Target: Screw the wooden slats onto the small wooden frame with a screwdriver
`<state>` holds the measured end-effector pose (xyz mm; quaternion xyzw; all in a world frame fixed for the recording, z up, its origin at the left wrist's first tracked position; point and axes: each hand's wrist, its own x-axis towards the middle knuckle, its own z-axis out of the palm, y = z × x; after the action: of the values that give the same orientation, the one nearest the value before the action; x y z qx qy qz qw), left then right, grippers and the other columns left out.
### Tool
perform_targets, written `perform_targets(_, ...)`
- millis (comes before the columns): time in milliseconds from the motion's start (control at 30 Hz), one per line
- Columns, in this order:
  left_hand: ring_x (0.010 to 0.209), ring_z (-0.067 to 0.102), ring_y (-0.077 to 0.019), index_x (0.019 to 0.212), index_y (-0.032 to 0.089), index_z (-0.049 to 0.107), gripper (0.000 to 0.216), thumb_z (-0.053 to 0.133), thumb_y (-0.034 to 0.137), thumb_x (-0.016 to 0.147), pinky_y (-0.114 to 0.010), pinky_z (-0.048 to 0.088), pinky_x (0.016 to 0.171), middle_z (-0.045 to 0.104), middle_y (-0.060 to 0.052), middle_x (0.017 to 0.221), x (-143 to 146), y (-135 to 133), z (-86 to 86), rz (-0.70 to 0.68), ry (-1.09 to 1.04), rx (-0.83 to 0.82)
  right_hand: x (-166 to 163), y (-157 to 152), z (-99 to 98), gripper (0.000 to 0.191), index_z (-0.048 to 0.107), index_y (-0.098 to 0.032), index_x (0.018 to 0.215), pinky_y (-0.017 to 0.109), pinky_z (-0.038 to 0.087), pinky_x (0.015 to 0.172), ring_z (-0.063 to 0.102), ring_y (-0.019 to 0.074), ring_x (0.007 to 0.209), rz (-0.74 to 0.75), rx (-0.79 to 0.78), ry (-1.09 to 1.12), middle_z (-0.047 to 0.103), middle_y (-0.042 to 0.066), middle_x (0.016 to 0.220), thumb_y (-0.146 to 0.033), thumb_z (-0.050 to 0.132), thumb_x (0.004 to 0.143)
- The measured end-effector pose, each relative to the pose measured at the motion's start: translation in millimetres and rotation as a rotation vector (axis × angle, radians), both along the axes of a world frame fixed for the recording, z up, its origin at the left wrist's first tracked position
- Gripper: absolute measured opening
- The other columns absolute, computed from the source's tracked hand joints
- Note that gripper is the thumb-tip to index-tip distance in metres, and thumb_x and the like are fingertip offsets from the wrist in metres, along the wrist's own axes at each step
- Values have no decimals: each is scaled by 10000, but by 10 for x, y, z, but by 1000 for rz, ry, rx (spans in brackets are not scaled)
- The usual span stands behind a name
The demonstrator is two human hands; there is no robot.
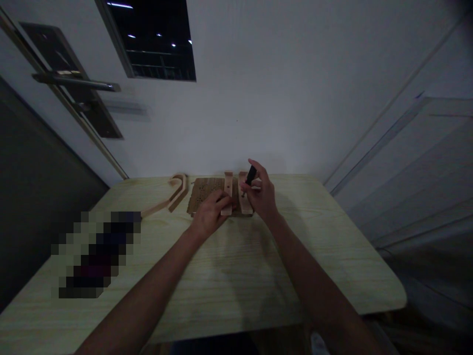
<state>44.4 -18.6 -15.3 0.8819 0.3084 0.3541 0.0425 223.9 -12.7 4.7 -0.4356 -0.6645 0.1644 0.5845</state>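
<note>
My right hand [263,195] is closed around the black handle of a screwdriver [251,175]. The tool is tilted, its lower end at a pale wooden strip [244,203] with a turned-up end. My left hand [211,211] has its fingers curled at the lower part of a second wooden strip [228,183], which shows a dark hole. Both strips lie side by side across a brown cardboard piece [201,191] with several small holes. The left fingertips are partly hidden, and any screw under the tool is too small to make out.
A bent wooden piece [179,193] lies left of the cardboard, with a thin wooden stick [155,208] beside it. A blurred-out dark object [103,251] is on the table [332,266] at left. Behind the table stands a white door [236,98] with a metal handle [84,84].
</note>
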Motion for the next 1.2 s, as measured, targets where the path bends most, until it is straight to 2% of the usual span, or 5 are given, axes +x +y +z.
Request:
perform_targets(300, 962, 550, -198, 1027, 211, 645, 191, 559, 223, 856, -319, 488, 808, 568, -62, 997, -3, -5, -8, -15, -40, -12, 96, -48, 64, 490, 328, -303, 1389, 272, 576, 658, 659, 143, 805, 129, 12, 17, 596, 91, 1183, -459, 399, 930)
perform_targets(667, 951, 565, -194, 964, 197, 649, 154, 533, 237, 872, -320, 487, 820, 589, -64, 986, 15, 9, -6, 2, -24, -19, 34, -45, 77, 456, 507, -302, 1260, 208, 507, 475, 569, 115, 670, -82, 30, -69, 594, 46, 1013, -420, 590, 828)
perform_targets(833, 928, 575, -186, 957, 193, 653, 161, 525, 240, 872, -316, 498, 811, 596, -62, 976, 19, 4, 14, 2, -26, -8, 4, -94, 91, 488, 386, -295, 1357, 259, 564, 632, 629, 158, 851, -23, 31, -75, 600, 81, 1160, -401, 496, 893)
perform_targets(967, 933, 575, -192, 954, 199, 654, 160, 528, 248, 869, -324, 498, 820, 597, -66, 985, 21, -2, 21, 11, -24, -8, 14, -109, 77, 546, 261, -291, 1420, 248, 566, 621, 673, 156, 818, 104, -26, -39, 643, 84, 1113, -411, 446, 921)
perform_targets(1200, 955, 564, -188, 959, 195, 643, 150, 522, 243, 883, -315, 486, 830, 585, -59, 991, 16, 7, -2, -8, -40, -14, -9, -44, 51, 534, 392, -304, 1353, 220, 548, 529, 688, 146, 713, 98, -54, -33, 668, 33, 970, -462, 538, 865)
